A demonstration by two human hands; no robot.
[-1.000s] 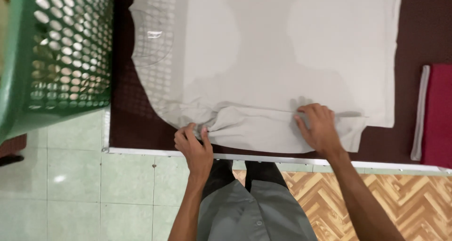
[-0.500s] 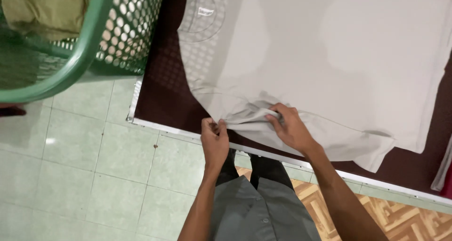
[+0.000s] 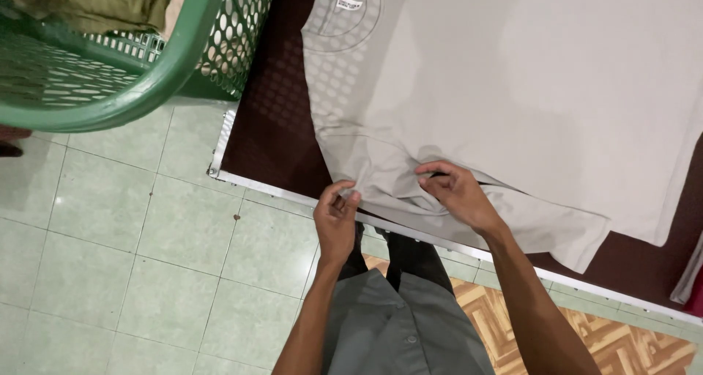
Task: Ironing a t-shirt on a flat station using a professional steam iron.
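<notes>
Hands work a pale grey T-shirt (image 3: 527, 104) spread flat on a dark brown table (image 3: 271, 148), its collar toward the far left corner and one sleeve lying along the near edge. The left hand (image 3: 335, 217) is closed in a pinch on the sleeve's edge at the table's near rim; the right hand (image 3: 458, 192) grips a fold of the same sleeve just beside it, fingers curled into the cloth. The step in hand appears to be folding the sleeve inward over the body. The next move likely calls for lifting both pinches together and keeping the fabric smooth. A green plastic laundry basket (image 3: 132, 67) with olive cloth inside sits off the table's left edge.
</notes>
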